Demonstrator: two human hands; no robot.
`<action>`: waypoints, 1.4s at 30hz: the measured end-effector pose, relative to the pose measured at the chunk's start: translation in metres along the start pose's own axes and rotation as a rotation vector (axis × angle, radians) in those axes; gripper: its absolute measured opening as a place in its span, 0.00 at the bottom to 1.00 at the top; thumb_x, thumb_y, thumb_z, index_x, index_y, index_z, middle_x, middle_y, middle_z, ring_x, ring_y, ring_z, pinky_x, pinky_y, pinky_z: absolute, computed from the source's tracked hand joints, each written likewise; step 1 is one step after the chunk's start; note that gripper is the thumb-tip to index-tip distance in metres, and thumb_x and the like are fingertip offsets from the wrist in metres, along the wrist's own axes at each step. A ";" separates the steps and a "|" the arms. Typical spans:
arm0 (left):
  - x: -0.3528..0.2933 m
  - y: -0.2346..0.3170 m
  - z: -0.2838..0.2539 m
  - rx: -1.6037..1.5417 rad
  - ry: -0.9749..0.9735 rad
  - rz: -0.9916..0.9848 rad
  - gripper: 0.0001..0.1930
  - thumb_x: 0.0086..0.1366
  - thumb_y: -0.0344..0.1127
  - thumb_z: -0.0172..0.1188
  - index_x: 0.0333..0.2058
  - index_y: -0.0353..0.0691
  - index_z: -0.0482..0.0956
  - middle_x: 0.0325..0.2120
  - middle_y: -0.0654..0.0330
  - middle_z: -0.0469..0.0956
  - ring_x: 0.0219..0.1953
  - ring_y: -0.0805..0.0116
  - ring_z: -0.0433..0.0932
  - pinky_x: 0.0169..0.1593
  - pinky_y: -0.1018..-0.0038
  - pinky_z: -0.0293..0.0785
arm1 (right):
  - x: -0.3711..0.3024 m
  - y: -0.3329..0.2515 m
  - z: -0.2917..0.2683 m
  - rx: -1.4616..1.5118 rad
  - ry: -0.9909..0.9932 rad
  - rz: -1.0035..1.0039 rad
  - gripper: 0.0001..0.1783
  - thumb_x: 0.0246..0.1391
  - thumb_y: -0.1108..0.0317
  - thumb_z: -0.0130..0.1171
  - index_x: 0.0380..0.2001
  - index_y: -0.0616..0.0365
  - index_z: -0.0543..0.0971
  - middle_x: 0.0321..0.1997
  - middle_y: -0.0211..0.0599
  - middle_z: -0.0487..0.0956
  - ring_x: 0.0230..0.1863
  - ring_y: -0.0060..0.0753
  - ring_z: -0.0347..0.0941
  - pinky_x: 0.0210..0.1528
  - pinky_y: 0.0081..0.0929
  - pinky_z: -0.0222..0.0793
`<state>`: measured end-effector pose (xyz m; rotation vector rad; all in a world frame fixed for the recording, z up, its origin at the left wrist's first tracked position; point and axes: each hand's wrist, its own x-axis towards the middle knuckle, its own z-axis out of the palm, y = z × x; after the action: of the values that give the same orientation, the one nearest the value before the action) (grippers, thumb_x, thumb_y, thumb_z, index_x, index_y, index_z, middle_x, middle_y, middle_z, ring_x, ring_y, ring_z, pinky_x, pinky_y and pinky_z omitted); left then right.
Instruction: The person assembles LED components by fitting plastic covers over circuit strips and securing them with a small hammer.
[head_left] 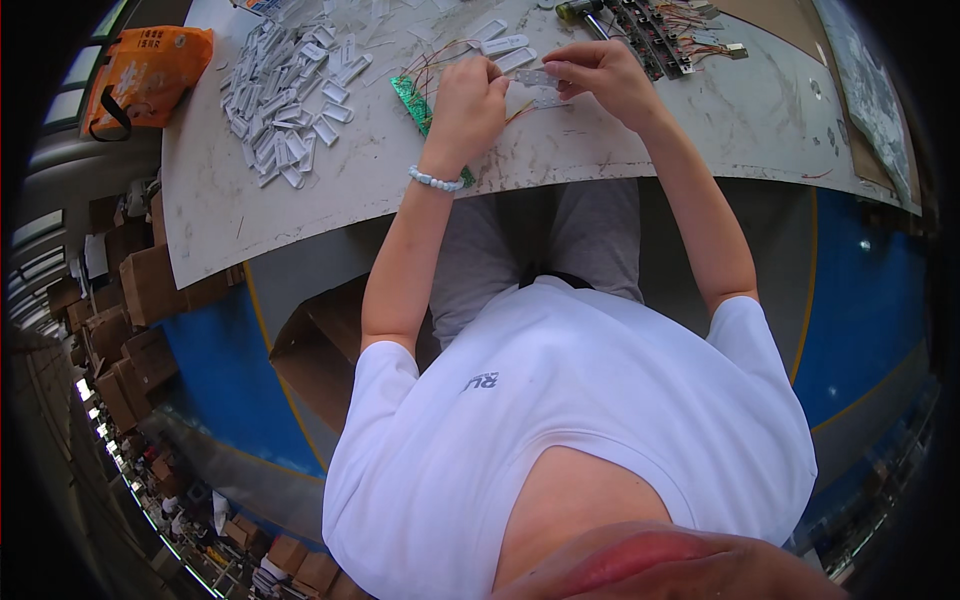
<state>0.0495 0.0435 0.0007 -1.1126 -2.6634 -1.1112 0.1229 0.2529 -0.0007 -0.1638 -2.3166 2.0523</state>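
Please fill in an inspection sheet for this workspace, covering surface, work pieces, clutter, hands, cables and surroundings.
Surface: pale tabletop, scuffed and marked.
Work pieces: small pale plate between the hands; green board beside the left hand.
Clutter: heap of white casings at left; dark strips at upper right.
Hands: right hand pinches the plate; left fingertips at its other end, grip unclear.
Cables: thin wires by the strips, more near the board.
Surroundings: orange bag, cardboard boxes, blue flooring.

Just right of the green circuit board (408, 102), the left hand (468, 108) and right hand (610, 82) hold a small pale piece (534, 78) — left of the board, heaped white casings (285, 108); farther left, an orange bag (165, 72).
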 end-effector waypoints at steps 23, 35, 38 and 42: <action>-0.005 -0.005 -0.004 -0.233 -0.095 -0.156 0.09 0.65 0.33 0.61 0.37 0.30 0.78 0.26 0.56 0.80 0.29 0.68 0.76 0.37 0.71 0.73 | 0.002 -0.001 0.011 -0.012 -0.007 -0.071 0.11 0.55 0.71 0.65 0.39 0.67 0.84 0.27 0.33 0.82 0.29 0.20 0.78 0.35 0.20 0.76; 0.011 -0.002 -0.008 -0.012 -0.085 0.200 0.09 0.61 0.27 0.62 0.41 0.34 0.77 0.33 0.51 0.84 0.36 0.52 0.84 0.41 0.63 0.79 | 0.018 0.000 0.005 -0.317 -0.103 0.036 0.07 0.54 0.74 0.65 0.35 0.65 0.80 0.25 0.30 0.78 0.25 0.17 0.73 0.27 0.20 0.68; 0.020 -0.012 -0.009 0.101 -0.139 0.375 0.09 0.61 0.26 0.61 0.41 0.36 0.77 0.33 0.52 0.83 0.36 0.51 0.83 0.40 0.61 0.78 | 0.027 -0.002 0.004 -0.425 -0.148 0.064 0.08 0.53 0.73 0.67 0.35 0.63 0.81 0.25 0.31 0.77 0.24 0.19 0.73 0.25 0.21 0.68; 0.025 -0.020 -0.005 0.132 -0.136 0.446 0.09 0.61 0.26 0.60 0.42 0.37 0.77 0.33 0.52 0.83 0.36 0.51 0.82 0.39 0.60 0.78 | 0.034 -0.002 0.005 -0.440 -0.133 0.049 0.09 0.51 0.72 0.68 0.33 0.63 0.80 0.25 0.32 0.78 0.22 0.22 0.73 0.24 0.24 0.69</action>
<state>0.0168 0.0454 0.0001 -1.6918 -2.3529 -0.7916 0.0884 0.2514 -0.0011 -0.0996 -2.8412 1.5829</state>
